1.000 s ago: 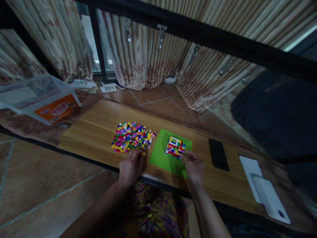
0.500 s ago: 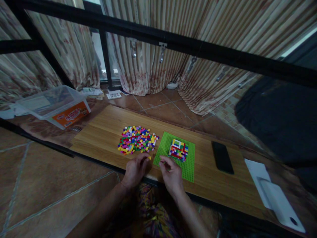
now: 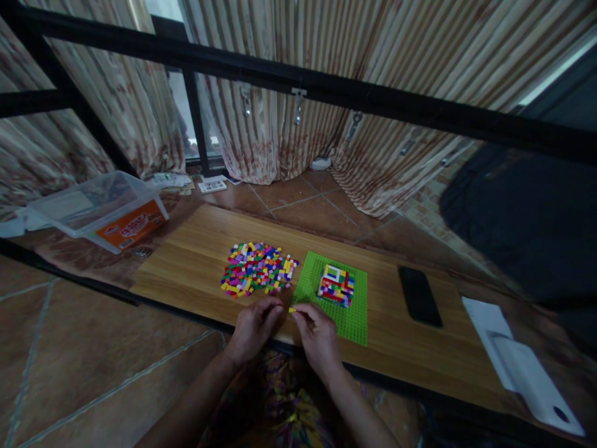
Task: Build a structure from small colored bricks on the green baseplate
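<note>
My right hand [image 3: 318, 333] pinches a small yellow toy brick [image 3: 291, 310] between thumb and fingertips, over the near left corner of the green baseplate [image 3: 351, 323]. Facing it, my left hand [image 3: 255, 326] is closed with its fingertips together at the table's near edge; whether a small piece is between them is too small to make out. On the baseplate stands a multicoloured brick build [image 3: 336, 287] with a white-framed gap on top. A pile of loose coloured bricks [image 3: 259, 267] lies beyond my left hand, left of the baseplate.
A black phone [image 3: 420, 295] lies on the wooden table [image 3: 186, 255] to the right. White objects [image 3: 527, 373] sit past the table's right end. At the left stands a clear plastic box [image 3: 102, 205] with an orange label. A black metal bar [image 3: 280, 78] crosses before the curtains.
The yellow brick has passed from my left fingertips to my right hand's pinch. My right hand has shifted slightly left and nearer. The view has tilted a little.
</note>
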A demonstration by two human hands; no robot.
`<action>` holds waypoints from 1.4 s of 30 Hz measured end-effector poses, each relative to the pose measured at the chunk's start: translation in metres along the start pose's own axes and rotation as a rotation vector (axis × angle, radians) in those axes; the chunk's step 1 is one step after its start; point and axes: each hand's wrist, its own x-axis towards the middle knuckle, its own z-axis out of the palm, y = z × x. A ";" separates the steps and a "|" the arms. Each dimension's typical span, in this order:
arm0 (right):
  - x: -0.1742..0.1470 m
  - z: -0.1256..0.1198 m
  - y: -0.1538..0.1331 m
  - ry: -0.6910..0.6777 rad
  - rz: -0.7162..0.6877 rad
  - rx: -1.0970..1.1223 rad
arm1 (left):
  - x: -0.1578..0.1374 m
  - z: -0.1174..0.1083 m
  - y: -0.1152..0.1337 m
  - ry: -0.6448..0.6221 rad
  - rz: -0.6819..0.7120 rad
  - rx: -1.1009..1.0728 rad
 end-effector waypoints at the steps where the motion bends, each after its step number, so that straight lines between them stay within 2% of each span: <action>1: -0.002 -0.006 0.003 0.021 0.024 -0.007 | 0.000 0.001 -0.001 0.019 0.004 0.015; 9: -0.003 -0.074 0.040 0.316 0.155 -0.054 | -0.002 0.004 -0.006 0.058 0.080 0.165; 12: 0.004 -0.088 0.048 0.354 0.185 -0.075 | -0.002 0.005 -0.007 0.081 0.089 0.188; 20: 0.018 -0.083 0.055 0.384 0.209 0.017 | -0.001 0.004 -0.009 0.063 0.103 0.183; 30: 0.027 -0.077 0.058 0.512 0.419 0.332 | -0.002 0.005 -0.009 0.073 0.127 0.189; 42: 0.029 -0.077 0.049 0.522 0.457 0.317 | -0.001 0.006 -0.011 0.070 0.143 0.188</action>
